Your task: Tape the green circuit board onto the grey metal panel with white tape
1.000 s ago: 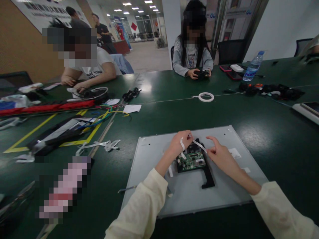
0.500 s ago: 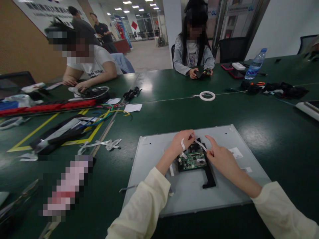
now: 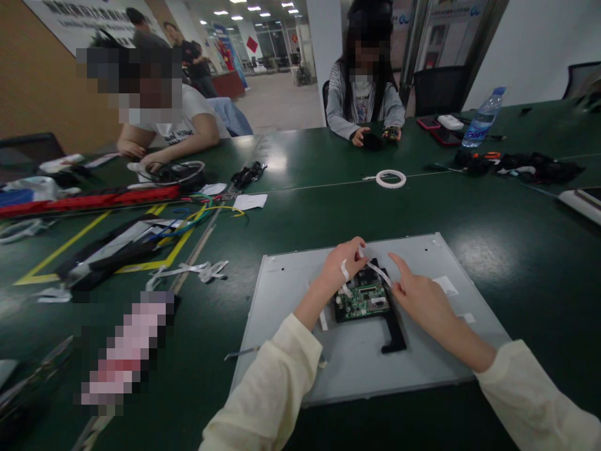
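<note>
A grey flat panel (image 3: 436, 351) lies on the green table in front of me. On it sits a green circuit board (image 3: 364, 302) in a black bracket (image 3: 397, 335). My left hand (image 3: 345, 263) is closed in a pinch on a narrow white strip (image 3: 378, 270), tape or flat cable, I cannot tell which. The strip spans the gap above the board to my right hand (image 3: 416, 297), which pinches its other end with the index finger raised. A white loop also shows against the back of my left hand. My left fingertips are partly hidden.
A slim tool (image 3: 241, 352) crosses the panel's left edge. Crumpled white strips (image 3: 206, 270), a blurred-out phone-like object (image 3: 134, 344) and a black bundle with wires (image 3: 117, 247) lie left. A white ring (image 3: 390, 179) and water bottle (image 3: 483, 119) stand farther off. Two people sit opposite.
My hands stay almost in place, with the strip held between them; the left fingers shift slightly upward. The person opposite on the right tilts the dark object they hold.
</note>
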A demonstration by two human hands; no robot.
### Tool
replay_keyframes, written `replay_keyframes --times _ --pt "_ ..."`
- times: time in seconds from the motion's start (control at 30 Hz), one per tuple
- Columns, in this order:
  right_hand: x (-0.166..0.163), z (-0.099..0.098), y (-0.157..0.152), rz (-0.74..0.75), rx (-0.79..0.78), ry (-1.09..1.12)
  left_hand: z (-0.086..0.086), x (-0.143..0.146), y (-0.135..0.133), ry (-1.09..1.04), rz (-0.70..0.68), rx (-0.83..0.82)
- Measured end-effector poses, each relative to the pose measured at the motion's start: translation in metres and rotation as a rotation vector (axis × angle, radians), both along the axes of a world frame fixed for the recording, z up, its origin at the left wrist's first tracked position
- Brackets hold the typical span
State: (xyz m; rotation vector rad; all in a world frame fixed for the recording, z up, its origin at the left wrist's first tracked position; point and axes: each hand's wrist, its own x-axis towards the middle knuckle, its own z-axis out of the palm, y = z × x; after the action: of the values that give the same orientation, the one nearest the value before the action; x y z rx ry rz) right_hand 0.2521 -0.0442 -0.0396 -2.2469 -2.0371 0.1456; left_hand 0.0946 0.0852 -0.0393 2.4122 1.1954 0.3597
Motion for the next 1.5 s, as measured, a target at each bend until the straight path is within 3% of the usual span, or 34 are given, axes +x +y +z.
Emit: replay_keyframes --times 0.2,0.4,0.6,0.83,1.0,1.1,1.2,1.33,1.43,1.5 --pt "0.007 -0.005 -0.003 0.028 0.016 0.025 -0.003 -0.008 0.009 -0.109 -0.065 0.057" --pt "0.008 -0.005 -0.008 0.044 0.052 0.078 -0.008 -0.013 0.016 -0.159 0.016 0.062" --pt "0.011 -0.005 -0.01 0.032 0.104 0.324 -0.005 -0.013 0.015 -0.243 0.102 0.017" --pt "0.009 0.011 -0.016 0.07 0.241 0.857 0.025 -0.004 0.002 -0.404 0.168 0.018" --pt "-0.004 0.025 -0.023 0.145 0.039 1.381 0.054 0.011 -0.035 -0.518 0.148 0.087" --pt "-0.014 0.024 -0.028 0.232 -0.108 1.558 0.066 0.017 -0.056 -0.536 0.148 0.152" --pt "-0.025 0.02 -0.034 0.229 -0.168 1.595 0.075 0.02 -0.07 -0.515 0.133 0.202" --pt "-0.029 0.016 -0.038 0.161 -0.122 1.521 0.079 0.02 -0.079 -0.388 0.089 0.305" --pt "-0.021 0.018 -0.036 0.127 -0.045 1.46 0.083 0.015 -0.072 -0.316 0.105 0.381" --pt "-0.013 0.021 -0.033 0.117 -0.003 1.428 0.087 0.008 -0.062 -0.345 0.144 0.343"
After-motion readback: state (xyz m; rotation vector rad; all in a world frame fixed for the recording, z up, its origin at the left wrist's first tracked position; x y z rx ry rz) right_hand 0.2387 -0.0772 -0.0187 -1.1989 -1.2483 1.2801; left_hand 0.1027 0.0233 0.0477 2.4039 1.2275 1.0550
